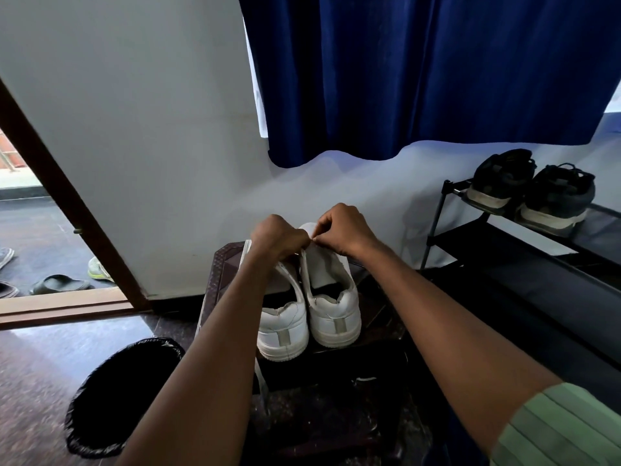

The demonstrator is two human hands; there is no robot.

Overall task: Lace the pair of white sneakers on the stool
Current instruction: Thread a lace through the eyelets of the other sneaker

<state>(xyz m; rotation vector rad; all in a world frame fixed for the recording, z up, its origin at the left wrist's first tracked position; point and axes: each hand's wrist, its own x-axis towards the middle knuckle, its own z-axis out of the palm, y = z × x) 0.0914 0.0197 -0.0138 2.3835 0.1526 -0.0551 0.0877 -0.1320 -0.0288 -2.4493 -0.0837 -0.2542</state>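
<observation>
Green sleeve [551,428] at bottom right, bare forearms reaching forward. Left hand [277,237] and right hand [342,230] both curled, fingertips meeting over the front of the right sneaker [331,297], pinching a white lace [247,257]; exact grip hard to tell. Left sneaker [285,327] just beside it, heels toward camera, both on dark stool [369,317]. Black bin [117,391] lower left, shoe rack [504,250] right.

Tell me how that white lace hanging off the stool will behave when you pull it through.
The white lace droops limply over the stool, so it is probably floppy and light. Flat and ribbon-like, it may twist. Both the left hand and the right hand pinch near the sneaker.
</observation>
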